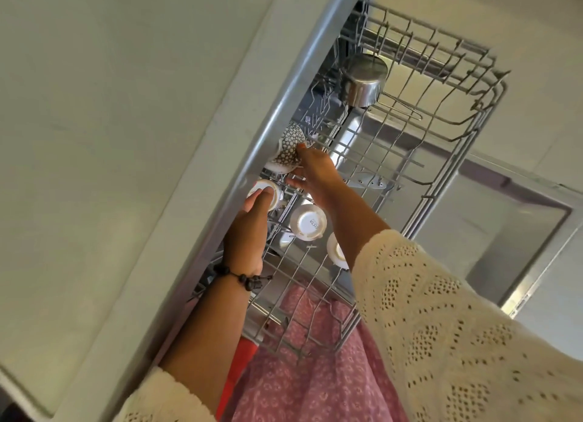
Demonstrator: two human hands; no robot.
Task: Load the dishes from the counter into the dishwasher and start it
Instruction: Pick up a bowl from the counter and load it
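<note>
The dishwasher's upper wire rack (441, 175) is pulled out in front of me. My left hand (249, 226) grips a white cup (264, 189) turned upside down at the rack's left side. My right hand (315, 172) touches a dark dotted bowl (288, 147) that leans on its side against the rack's left edge, fingers spread along its rim. Two more white cups (307, 223) (336, 251) sit upside down in the rack near my right forearm. A steel saucepan (364, 79) lies tilted at the rack's far end.
The pale counter front and worktop (110, 137) run along the left of the rack. The open dishwasher door (520, 232) lies below the rack on the right. The right half of the rack holds no dishes. My pink skirt (309, 374) shows under the rack's near end.
</note>
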